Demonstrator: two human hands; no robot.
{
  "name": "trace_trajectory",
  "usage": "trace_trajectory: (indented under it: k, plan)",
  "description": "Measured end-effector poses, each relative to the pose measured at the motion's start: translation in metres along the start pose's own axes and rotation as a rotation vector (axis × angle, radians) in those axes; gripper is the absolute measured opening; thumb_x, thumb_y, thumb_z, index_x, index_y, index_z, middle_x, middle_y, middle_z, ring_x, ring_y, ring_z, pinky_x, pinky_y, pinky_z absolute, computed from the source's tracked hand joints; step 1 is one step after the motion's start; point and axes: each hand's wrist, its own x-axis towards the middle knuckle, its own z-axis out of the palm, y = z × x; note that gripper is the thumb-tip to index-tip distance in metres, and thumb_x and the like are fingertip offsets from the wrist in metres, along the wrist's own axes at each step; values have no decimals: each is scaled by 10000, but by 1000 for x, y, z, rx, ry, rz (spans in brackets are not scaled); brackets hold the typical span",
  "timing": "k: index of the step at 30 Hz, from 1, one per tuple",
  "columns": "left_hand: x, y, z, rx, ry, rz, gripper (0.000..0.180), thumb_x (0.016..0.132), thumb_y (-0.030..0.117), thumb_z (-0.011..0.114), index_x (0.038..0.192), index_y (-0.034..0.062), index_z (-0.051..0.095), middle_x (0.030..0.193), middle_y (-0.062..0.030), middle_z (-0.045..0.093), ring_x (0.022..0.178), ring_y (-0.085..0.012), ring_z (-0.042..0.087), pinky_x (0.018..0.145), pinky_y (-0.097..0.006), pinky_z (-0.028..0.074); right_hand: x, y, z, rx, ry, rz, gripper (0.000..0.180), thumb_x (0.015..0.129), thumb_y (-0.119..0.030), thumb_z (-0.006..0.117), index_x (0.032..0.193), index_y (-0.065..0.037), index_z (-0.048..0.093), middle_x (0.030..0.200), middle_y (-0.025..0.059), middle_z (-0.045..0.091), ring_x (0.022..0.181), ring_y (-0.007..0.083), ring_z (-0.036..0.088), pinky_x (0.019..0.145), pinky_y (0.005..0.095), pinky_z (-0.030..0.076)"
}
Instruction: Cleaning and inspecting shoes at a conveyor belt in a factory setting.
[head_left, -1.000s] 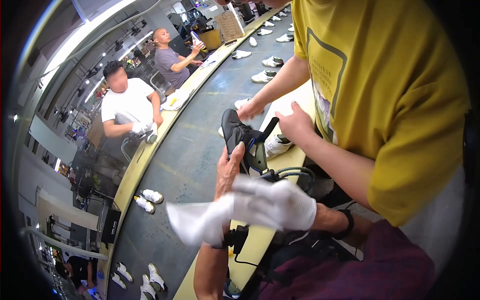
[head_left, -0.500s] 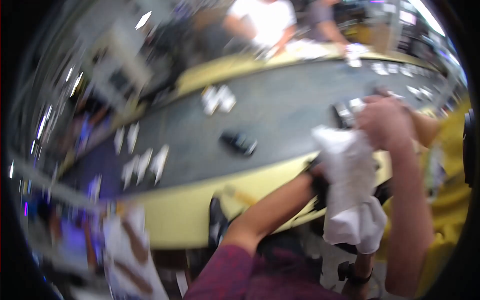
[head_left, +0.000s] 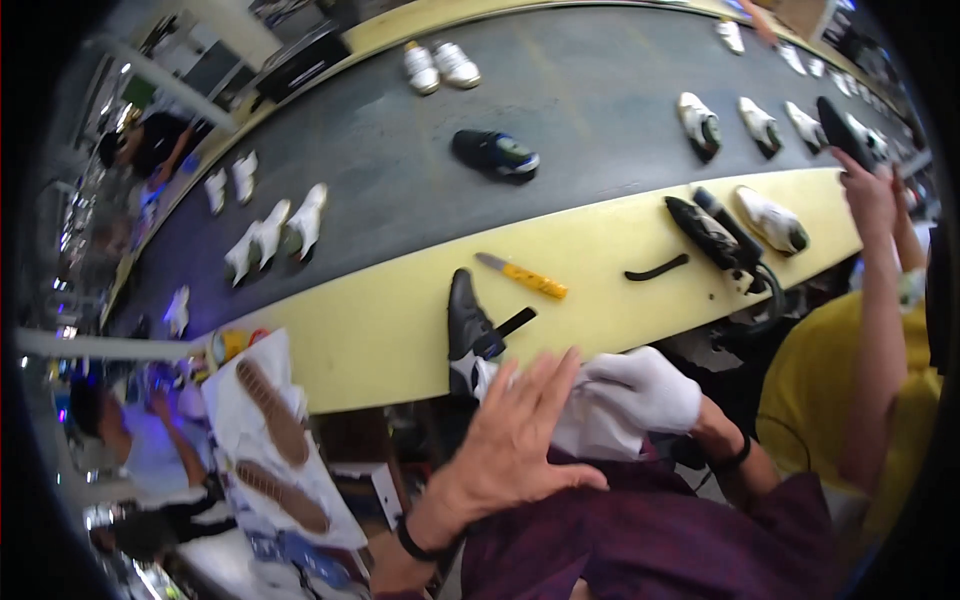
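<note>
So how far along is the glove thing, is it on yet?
Done: the right hand already wears a white glove. In hand: the bare left hand lies against a white cloth, maybe a second glove, held by the right. Left: the left hand is bare, and the black shoe on the yellow ledge sits untouched.

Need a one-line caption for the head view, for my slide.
Bare left hand and white-gloved right hand handle white cloth beside a black shoe.
</note>
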Motion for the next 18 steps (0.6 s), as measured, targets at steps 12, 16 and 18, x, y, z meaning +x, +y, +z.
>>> trace_trajectory:
  k: [12, 16, 18]
  plan:
    - [-45, -87, 58, -454, -216, -496, 337, 1082, 286, 587, 1180, -23, 677, 903, -144, 695, 847, -247, 642, 767, -400, 514, 7, -36, 3, -674, 190, -444, 538, 776, -233, 757, 1287, -123, 626, 1336, 142, 629, 1195, 379, 645, 898, 483, 541]
    - [-23, -97, 55, -574, -282, -354, 349, 1035, 195, 582, 1302, -7, 682, 1122, -130, 716, 1002, -254, 642, 883, -386, 526, -15, -21, 50, -958, 244, -474, 468, 740, -194, 764, 1171, -72, 626, 1191, 114, 642, 1039, 307, 696, 828, 471, 553]
    - [-5, -73, 46, -781, -324, -496, 367, 1039, 230, 600, 1285, -28, 686, 1107, -106, 716, 991, -237, 636, 857, -368, 521, -18, 1, 56, -843, 183, -359, 411, 787, -190, 733, 1156, -42, 629, 1145, 125, 673, 987, 315, 714, 796, 464, 561]
